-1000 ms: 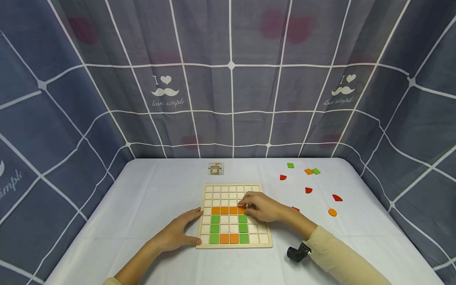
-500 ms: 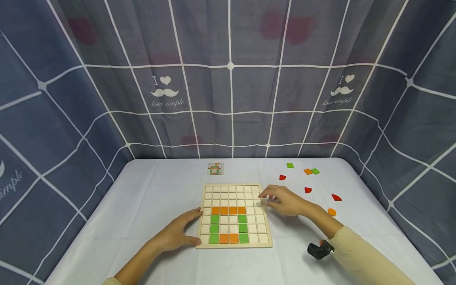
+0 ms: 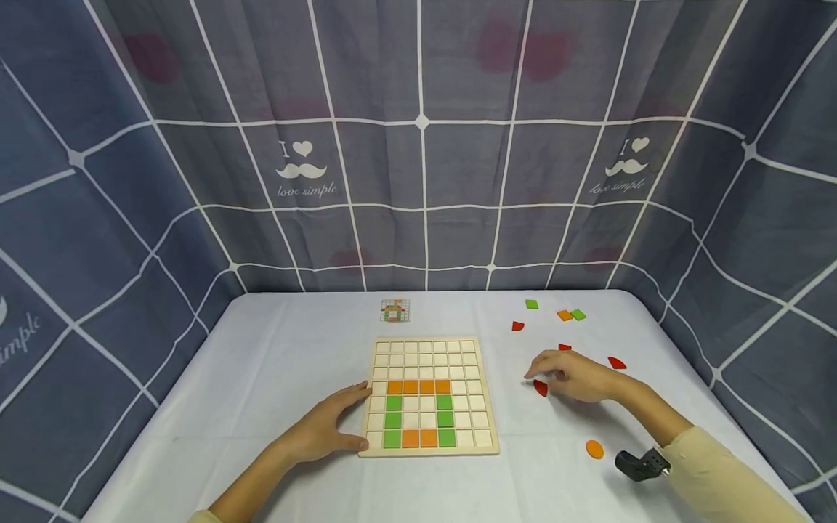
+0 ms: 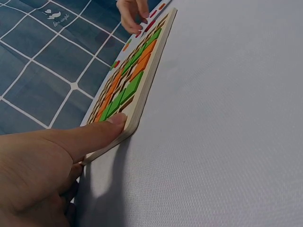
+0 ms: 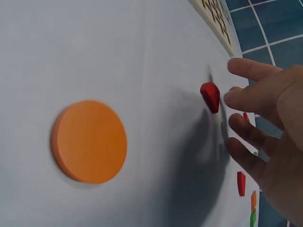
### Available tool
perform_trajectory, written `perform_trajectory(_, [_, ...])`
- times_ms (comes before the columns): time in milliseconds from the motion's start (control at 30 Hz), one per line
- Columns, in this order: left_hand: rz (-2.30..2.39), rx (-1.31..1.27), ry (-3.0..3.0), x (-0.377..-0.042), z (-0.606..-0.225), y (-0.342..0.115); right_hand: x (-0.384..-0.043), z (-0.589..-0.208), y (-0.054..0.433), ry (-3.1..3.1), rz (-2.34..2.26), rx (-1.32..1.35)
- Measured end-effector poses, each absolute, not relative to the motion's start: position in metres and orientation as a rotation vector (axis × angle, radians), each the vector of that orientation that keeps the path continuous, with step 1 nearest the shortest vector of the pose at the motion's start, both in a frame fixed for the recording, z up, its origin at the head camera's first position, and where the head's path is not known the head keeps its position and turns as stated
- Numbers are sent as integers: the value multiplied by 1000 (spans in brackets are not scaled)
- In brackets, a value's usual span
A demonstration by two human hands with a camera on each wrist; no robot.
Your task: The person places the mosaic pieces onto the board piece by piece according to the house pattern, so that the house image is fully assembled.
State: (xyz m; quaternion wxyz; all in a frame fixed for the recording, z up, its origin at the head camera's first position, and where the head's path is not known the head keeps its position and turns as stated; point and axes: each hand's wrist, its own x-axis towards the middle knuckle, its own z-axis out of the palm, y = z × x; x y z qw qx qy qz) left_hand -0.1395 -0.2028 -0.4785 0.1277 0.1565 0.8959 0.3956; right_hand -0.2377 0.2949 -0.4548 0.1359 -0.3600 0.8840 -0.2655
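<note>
A wooden grid board [image 3: 467, 418] lies on the table, with green and orange square tiles set in some cells. Four-sided in outline, the tiles form a row of orange [image 3: 419, 387] above two green columns. My left hand [image 3: 327, 427] rests at the board's left edge, its thumb touching the near corner, as the left wrist view also shows. To the right of the board my right hand [image 3: 578, 375] hovers with loosely bent fingers, holding nothing. Just below its fingertips lies a red quarter-round piece [image 5: 211, 97]; hand and piece appear apart in the right wrist view.
An orange disc [image 3: 594, 449] lies near my right wrist. Further red pieces [image 3: 617, 362], green pieces [image 3: 532, 304] and an orange piece [image 3: 565, 315] are scattered at the right. A small pattern card [image 3: 395, 311] lies behind the board. A checked curtain [image 3: 458, 167] surrounds the table.
My right hand has left the orange tile at the right end of the row and moved right, over the red piece. The left hand stays at the board's edge.
</note>
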Motion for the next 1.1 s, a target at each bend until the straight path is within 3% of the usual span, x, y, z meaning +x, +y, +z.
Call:
perform_trajectory(800, [1138, 461, 2614, -140, -479, -203, -243, -477, 302, 2718, -753, -1106])
perform_trajectory(1100, [1118, 456, 2623, -140, -479, -204, -248, -472, 285, 2748, -751, -1113])
